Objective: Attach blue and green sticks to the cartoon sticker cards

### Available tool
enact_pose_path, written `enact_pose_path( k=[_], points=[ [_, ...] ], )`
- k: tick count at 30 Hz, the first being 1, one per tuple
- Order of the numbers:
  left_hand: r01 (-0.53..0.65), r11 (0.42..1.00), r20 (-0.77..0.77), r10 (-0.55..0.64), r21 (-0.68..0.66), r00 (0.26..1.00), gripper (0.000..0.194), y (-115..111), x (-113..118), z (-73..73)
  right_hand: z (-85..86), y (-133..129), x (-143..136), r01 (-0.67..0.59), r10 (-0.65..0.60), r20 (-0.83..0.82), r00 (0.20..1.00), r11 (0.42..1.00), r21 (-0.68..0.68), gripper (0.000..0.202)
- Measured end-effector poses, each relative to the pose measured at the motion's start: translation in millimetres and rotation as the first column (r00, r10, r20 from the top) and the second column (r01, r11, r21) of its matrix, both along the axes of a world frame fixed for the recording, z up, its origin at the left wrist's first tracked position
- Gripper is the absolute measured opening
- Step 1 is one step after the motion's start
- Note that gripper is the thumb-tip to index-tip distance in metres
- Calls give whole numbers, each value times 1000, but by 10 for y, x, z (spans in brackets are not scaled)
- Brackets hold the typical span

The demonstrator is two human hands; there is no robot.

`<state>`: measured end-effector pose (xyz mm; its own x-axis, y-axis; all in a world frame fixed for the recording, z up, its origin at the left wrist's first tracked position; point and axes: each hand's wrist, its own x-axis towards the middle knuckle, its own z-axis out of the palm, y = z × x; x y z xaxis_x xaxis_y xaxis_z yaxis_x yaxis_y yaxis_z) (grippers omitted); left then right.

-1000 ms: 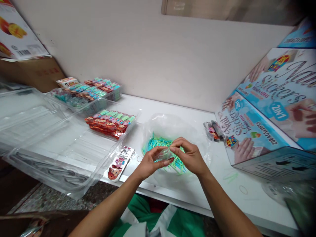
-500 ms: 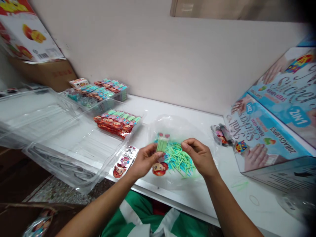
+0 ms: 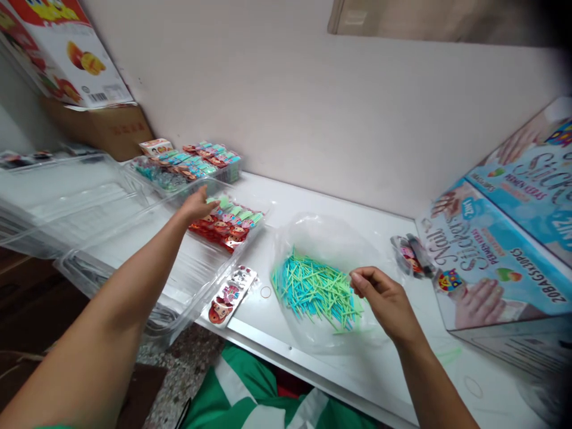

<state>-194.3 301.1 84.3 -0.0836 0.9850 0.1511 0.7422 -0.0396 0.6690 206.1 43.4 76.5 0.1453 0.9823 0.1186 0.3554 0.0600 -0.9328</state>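
My left hand [image 3: 199,205] reaches over the back left part of the red character-printed packets [image 3: 223,226]; thumb and forefinger are spread, but I cannot tell whether the other fingers grasp one. My right hand [image 3: 382,301] is curled closed, thumb tip against forefinger, with nothing showing between them, at the right side of the clear plastic bag [image 3: 308,229].

The green and blue sticks [image 3: 315,289] lie loose in that bag on the white table [image 3: 272,322], just left of my right fingertips. The packets under my left hand sit in rows in a clear tray, green sticks showing at their far ends. Between tray and bag lie a flat printed packet [image 3: 227,301] and a rubber band [image 3: 266,292].

Further left spreads a large clear plastic tray [image 3: 107,238]; behind the packets, more filled packets [image 3: 196,161] stand near the wall. To my right are a dark-edged packet [image 3: 411,256] and the Nail Stickers boxes [image 3: 496,256].
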Motion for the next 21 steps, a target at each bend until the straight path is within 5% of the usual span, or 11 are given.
enact_pose_path(
  k=[3,5,8,10,14,18,21],
  points=[
    [-59,998,-2,59,-4,998,61,-14,-74,3,-13,10,19,-1,2,12,1000,1000,-15,20],
    [-68,996,100,62,56,993,48,-255,-46,113,-45,20,14,-3,3,15,1000,1000,-26,21],
    [56,987,233,-91,152,968,38,-971,182,266,-105,35,-42,-23,23,1,1000,999,-32,22],
    [193,969,224,-224,153,948,35,-1543,441,212,-135,40,-105,-48,47,-10,999,998,-34,23],
    [386,922,-95,-384,5,919,32,-2261,903,-392,-136,11,-215,-102,101,-15,995,994,-40,24],
    [165,979,-495,-204,-122,845,41,-2209,1021,-1063,-77,-93,-197,-127,129,63,990,991,-37,23],
    [146,982,-586,-189,-120,788,37,-2090,999,-1264,-69,-189,-101,-88,92,107,990,995,-41,23]
  ],
)
